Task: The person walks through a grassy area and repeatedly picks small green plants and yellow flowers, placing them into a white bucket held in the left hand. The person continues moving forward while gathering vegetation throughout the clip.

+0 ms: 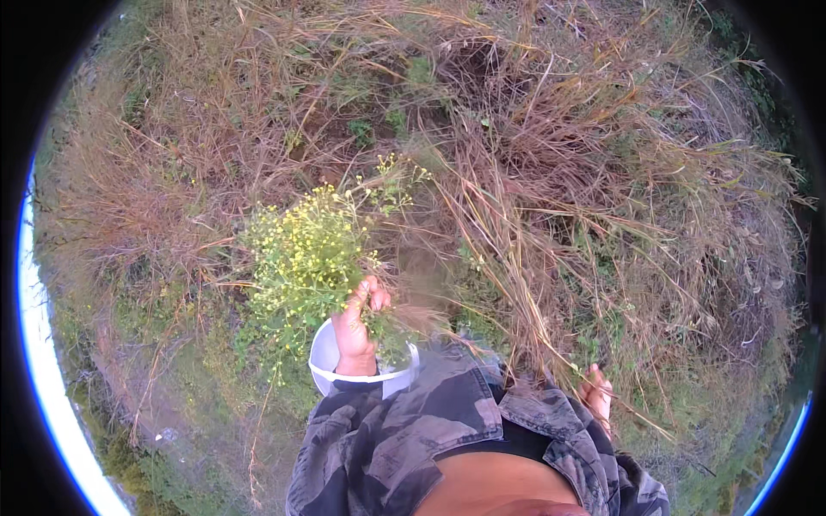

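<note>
My left hand (359,322) is closed around the stems of a leafy bunch of small yellow flowers (303,245). The flower heads fan out above and to the left of my fist. A white plastic bucket (324,351) is at my left wrist, its rim around the forearm in this view; its handle is not clear. Low on the right, my right hand (597,395) is beside my camouflage jacket (445,413), partly hidden by the sleeve. A dry stalk passes close to its fingers, and whether they grip it is unclear.
Tall dry grass (516,258) leans across the middle and reaches my jacket. Another sprig with yellow buds (390,187) rises beyond the bunch. Reddish-brown grass (129,206) and low green plants cover the ground around me. Darker foliage (768,109) borders the far right.
</note>
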Tool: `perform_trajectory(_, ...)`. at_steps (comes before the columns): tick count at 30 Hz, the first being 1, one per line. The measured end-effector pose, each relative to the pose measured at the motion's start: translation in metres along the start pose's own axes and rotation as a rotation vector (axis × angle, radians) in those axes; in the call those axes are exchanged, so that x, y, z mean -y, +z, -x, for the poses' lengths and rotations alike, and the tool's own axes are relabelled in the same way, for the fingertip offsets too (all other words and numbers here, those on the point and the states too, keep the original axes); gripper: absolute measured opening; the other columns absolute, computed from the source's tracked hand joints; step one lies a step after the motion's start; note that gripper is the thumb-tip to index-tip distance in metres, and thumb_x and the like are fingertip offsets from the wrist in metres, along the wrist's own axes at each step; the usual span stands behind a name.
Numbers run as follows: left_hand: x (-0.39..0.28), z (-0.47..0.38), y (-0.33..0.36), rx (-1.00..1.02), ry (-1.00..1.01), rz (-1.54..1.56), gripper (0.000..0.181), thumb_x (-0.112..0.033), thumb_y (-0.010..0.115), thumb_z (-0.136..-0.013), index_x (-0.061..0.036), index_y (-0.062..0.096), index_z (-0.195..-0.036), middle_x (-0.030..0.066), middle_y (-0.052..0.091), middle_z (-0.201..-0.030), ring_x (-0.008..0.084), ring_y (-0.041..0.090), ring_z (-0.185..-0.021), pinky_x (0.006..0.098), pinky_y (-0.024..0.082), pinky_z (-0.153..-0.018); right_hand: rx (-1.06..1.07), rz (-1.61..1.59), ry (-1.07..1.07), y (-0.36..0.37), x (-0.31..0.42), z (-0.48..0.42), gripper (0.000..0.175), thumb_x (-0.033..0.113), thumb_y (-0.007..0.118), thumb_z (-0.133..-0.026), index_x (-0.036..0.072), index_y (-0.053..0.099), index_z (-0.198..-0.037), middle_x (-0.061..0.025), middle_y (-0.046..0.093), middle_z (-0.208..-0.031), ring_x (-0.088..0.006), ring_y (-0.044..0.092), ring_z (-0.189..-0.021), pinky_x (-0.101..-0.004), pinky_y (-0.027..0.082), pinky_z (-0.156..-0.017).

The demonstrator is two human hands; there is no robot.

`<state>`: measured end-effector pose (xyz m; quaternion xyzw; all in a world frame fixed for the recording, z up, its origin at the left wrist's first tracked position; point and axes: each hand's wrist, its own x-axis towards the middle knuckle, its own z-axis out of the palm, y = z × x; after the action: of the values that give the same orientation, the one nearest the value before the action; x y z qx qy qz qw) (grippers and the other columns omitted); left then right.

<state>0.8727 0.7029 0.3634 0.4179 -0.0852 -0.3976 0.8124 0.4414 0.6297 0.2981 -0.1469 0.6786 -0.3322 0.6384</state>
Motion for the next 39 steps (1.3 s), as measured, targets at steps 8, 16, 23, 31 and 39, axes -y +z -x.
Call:
perform_trajectory(8, -0.015, -0.019, 0.016, 0.289, -0.124, -0.107, 0.014, -0.015, 0.053, -0.092, -0.0019, 0.054, -0.095, 0.001, 0.043, -0.073, 0.0116, 0.04, -0.063, 0.03, 0.037, -0.066, 0.044, -0.577, -0.286, -0.112, -0.018, -0.063, 0.019, 0.031, 0.054, -0.091, 0.016, 0.053, -0.08, 0.0045, 0.042, -0.055, -0.0096, 0.035, -0.042, -0.024, 0.027, -0.035)
perform_trajectory(16, -0.034, -0.036, 0.008, 0.473, -0.239, -0.307, 0.017, -0.016, 0.048, -0.095, -0.0012, 0.054, -0.1, 0.0002, 0.041, -0.073, 0.0122, 0.041, -0.068, 0.0293, 0.039, -0.072, -1.845, -0.772, -0.328, -0.455, 0.019, 0.139, 0.043, 0.036, 0.059, -0.081, -0.006, 0.058, -0.071, -0.017, 0.064, -0.072, -0.0287, 0.064, -0.06, -0.0385, 0.048, -0.047)
perform_trajectory(23, -0.023, -0.044, 0.014, 0.395, -0.171, -0.721, 0.013, -0.011, 0.06, -0.088, 0.0021, 0.062, -0.092, 0.0068, 0.059, -0.073, 0.0169, 0.056, -0.072, 0.0305, 0.046, -0.071, -2.089, 0.473, 0.097, -0.492, -0.149, 0.269, 0.049, 0.041, 0.057, -0.081, -0.008, 0.061, -0.076, -0.0204, 0.065, -0.077, -0.033, 0.064, -0.069, -0.0417, 0.049, -0.056)
perform_trajectory(31, 0.015, -0.064, 0.075, 0.552, -0.189, -0.545, 0.017, -0.01, 0.06, -0.088, 0.0033, 0.063, -0.1, 0.0123, 0.065, -0.093, 0.0142, 0.061, -0.078, 0.026, 0.051, -0.07, -1.971, 0.827, 0.175, -0.455, -0.203, 0.251, 0.057, 0.046, 0.053, -0.081, -0.009, 0.063, -0.082, -0.0244, 0.065, -0.084, -0.038, 0.065, -0.079, -0.0453, 0.05, -0.067)
perform_trajectory(39, 0.022, -0.091, 0.117, 0.665, -0.1, -0.549, 0.029, -0.014, 0.047, -0.095, 0.0026, 0.058, -0.116, 0.0146, 0.063, -0.108, 0.0191, 0.061, -0.102, 0.0268, 0.053, -0.075, -1.578, 0.628, 0.086, -0.424, -0.247, 0.143, 0.066, 0.054, 0.049, -0.082, -0.008, 0.065, -0.092, -0.0284, 0.064, -0.095, -0.0408, 0.06, -0.095, -0.0454, 0.045, -0.083)
